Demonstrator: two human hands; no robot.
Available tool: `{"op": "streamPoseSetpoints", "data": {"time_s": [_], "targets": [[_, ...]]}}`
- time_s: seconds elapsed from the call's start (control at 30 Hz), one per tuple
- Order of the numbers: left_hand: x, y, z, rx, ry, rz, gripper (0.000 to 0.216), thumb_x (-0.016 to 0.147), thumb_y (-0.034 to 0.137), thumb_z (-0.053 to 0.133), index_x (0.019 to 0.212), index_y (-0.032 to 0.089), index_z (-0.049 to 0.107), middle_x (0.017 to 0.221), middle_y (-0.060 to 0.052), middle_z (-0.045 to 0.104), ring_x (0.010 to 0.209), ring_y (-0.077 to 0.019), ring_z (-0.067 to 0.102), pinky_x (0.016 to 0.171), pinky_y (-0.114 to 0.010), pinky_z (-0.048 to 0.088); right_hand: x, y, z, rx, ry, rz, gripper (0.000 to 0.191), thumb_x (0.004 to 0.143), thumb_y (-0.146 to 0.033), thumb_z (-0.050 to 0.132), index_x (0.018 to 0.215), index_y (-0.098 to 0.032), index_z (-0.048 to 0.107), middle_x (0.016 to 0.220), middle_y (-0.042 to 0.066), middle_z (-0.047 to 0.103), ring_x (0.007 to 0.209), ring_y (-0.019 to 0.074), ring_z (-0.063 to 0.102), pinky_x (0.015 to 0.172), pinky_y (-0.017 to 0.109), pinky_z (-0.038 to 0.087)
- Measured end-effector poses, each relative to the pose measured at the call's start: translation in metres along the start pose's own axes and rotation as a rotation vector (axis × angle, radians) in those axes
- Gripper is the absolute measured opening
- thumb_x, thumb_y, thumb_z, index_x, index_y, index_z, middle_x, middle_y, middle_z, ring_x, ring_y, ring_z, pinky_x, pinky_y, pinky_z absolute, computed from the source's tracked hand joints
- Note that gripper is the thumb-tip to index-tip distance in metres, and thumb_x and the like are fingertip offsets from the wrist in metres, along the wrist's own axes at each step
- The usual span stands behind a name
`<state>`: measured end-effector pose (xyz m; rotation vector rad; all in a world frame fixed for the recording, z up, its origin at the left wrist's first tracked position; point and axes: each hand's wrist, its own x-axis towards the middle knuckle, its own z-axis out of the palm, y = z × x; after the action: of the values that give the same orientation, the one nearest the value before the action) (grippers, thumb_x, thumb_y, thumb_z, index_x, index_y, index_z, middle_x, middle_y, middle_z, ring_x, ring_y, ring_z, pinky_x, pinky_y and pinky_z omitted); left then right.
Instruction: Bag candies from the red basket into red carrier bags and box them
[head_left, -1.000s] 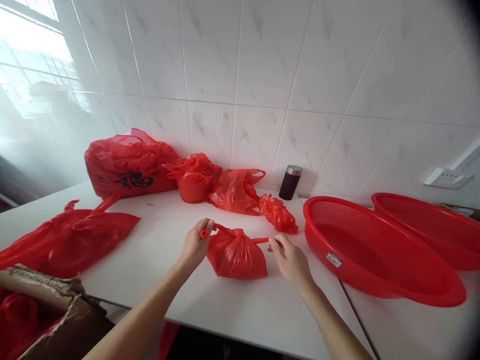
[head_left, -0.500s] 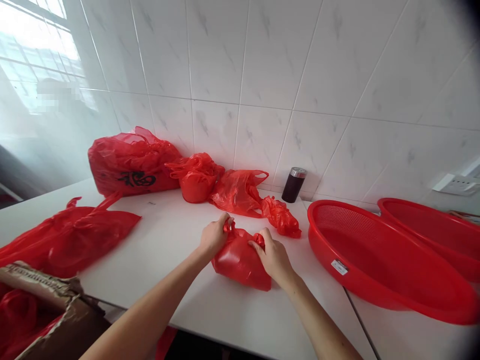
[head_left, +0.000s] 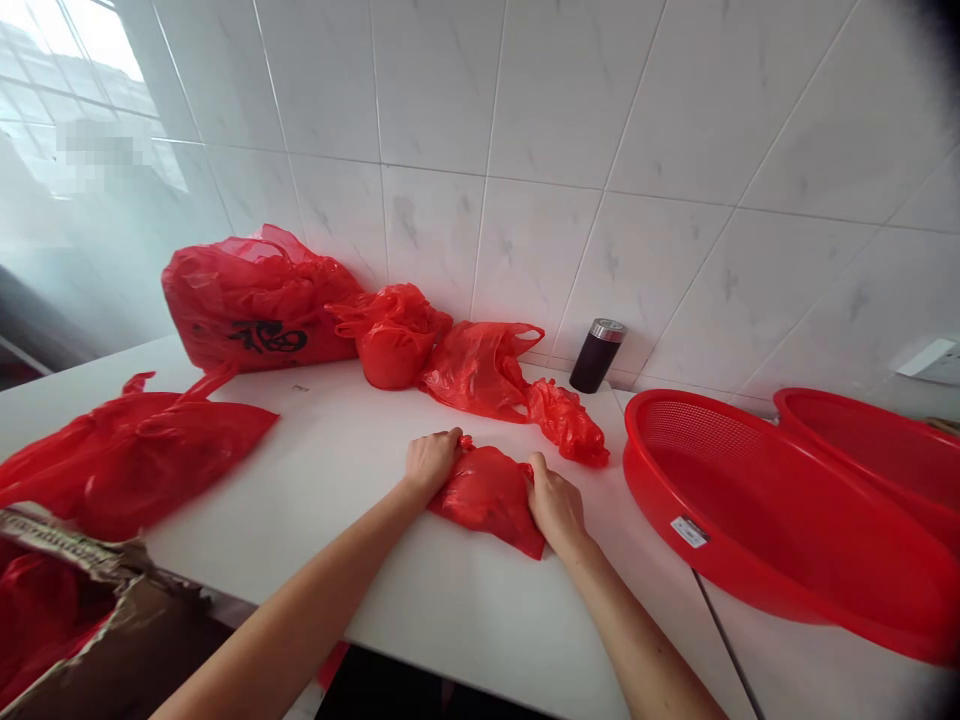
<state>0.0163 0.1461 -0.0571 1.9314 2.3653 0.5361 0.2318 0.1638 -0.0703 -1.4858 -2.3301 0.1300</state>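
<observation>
Red plastic small bag (head_left: 489,492) sits near the counter's (head_left: 360,470) front edge, about mid-width; left hand (head_left: 431,462) is curled closed on its left end, right hand (head_left: 556,505) clenched on its right end. Behind it, loose red bags (head_left: 495,375) and a dark canister (head_left: 596,356) line the back edge. Red colander basin (head_left: 750,520) is just right of the hands.

White marbled wall tiles (head_left: 555,110) back a white worktop (head_left: 337,460); a bright window (head_left: 45,90) at left; a white wall socket (head_left: 930,358) at right.
</observation>
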Motion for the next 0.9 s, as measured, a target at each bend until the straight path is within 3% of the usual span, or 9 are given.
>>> {"op": "streamPoseSetpoints", "data": {"time_s": [0.2,0.4,0.5,0.57,0.63,0.7,0.77,0.83,0.9], "targets": [[-0.002,0.000,0.000,0.019,0.042,0.004,0.029,0.093,0.038,0.041,0.098,0.023,0.066,0.103,-0.011,0.070,0.103,-0.0265,0.061,0.085,-0.035,0.040,-0.002,0.001,0.000,0.081,0.064,0.066,0.011,0.089,-0.020,0.038,0.085,-0.021,0.049,0.070,0.004,0.061,0.065,0.0196,0.057,0.055,0.027,0.026],[-0.013,-0.023,-0.016,-0.037,0.057,-0.153,0.035,0.097,0.038,0.032,0.098,0.024,0.064,0.100,-0.008,0.071,0.089,-0.0225,0.066,0.077,-0.035,0.045,-0.006,0.003,-0.010,0.301,0.132,0.181,0.033,0.095,-0.043,0.028,0.071,-0.024,0.039,0.059,-0.002,0.056,0.055,0.0163,0.052,0.052,0.025,0.032],[-0.009,-0.036,-0.031,-0.088,-0.009,-0.208,0.033,0.095,0.043,0.044,0.097,0.017,0.064,0.089,-0.005,0.068,0.076,-0.0164,0.064,0.071,-0.034,0.051,-0.009,0.006,-0.011,0.386,0.138,0.200,0.034,0.094,-0.047,0.029,0.070,-0.024,0.037,0.058,-0.003,0.055,0.055,0.0164,0.052,0.053,0.025,0.034],[-0.005,-0.037,-0.046,-0.112,-0.028,-0.190,0.031,0.091,0.042,0.052,0.100,0.013,0.063,0.092,-0.005,0.068,0.077,-0.0164,0.065,0.072,-0.036,0.053,-0.011,0.011,-0.012,0.458,0.144,0.187,0.034,0.093,-0.049,0.030,0.071,-0.024,0.038,0.061,-0.002,0.057,0.058,0.0173,0.054,0.056,0.026,0.038],[-0.004,-0.028,-0.063,-0.117,0.014,-0.142,0.030,0.093,0.035,0.048,0.110,0.013,0.060,0.107,-0.011,0.066,0.093,-0.0221,0.064,0.081,-0.041,0.051,-0.013,0.017,-0.013,0.587,0.147,0.150,0.035,0.092,-0.052,0.033,0.072,-0.024,0.039,0.065,0.000,0.060,0.063,0.0180,0.057,0.061,0.028,0.041],[-0.008,-0.009,-0.075,-0.109,0.072,-0.052,0.035,0.095,0.028,0.040,0.124,0.015,0.053,0.131,-0.017,0.056,0.118,-0.0268,0.053,0.096,-0.045,0.042,-0.015,0.023,-0.014,0.736,0.135,0.107,0.035,0.091,-0.055,0.037,0.074,-0.024,0.042,0.070,0.002,0.063,0.067,0.0184,0.060,0.065,0.029,0.044],[-0.013,0.014,-0.079,-0.115,0.043,0.115,0.037,0.091,0.029,0.047,0.127,0.023,0.053,0.140,-0.009,0.050,0.130,-0.0230,0.043,0.106,-0.038,0.033,-0.017,0.024,-0.015,0.853,0.108,0.077,0.035,0.089,-0.056,0.041,0.079,-0.023,0.047,0.076,0.004,0.066,0.070,0.0188,0.062,0.067,0.029,0.047],[-0.017,0.035,-0.075,-0.121,-0.097,0.278,0.033,0.081,0.031,0.062,0.114,0.030,0.062,0.125,-0.001,0.063,0.118,-0.0189,0.053,0.101,-0.029,0.037,-0.019,0.022,-0.016,0.925,0.097,0.061,0.035,0.088,-0.057,0.044,0.082,-0.023,0.051,0.077,0.004,0.066,0.068,0.0186,0.062,0.065,0.029,0.049],[-0.018,0.048,-0.071,-0.130,-0.274,0.396,0.024,0.078,0.030,0.064,0.101,0.033,0.067,0.107,0.003,0.071,0.100,-0.0178,0.062,0.091,-0.028,0.043,-0.021,0.020,-0.020,0.970,0.109,0.079,0.037,0.087,-0.058,0.045,0.083,-0.023,0.052,0.075,0.004,0.065,0.064,0.0178,0.061,0.063,0.029,0.050]]}}
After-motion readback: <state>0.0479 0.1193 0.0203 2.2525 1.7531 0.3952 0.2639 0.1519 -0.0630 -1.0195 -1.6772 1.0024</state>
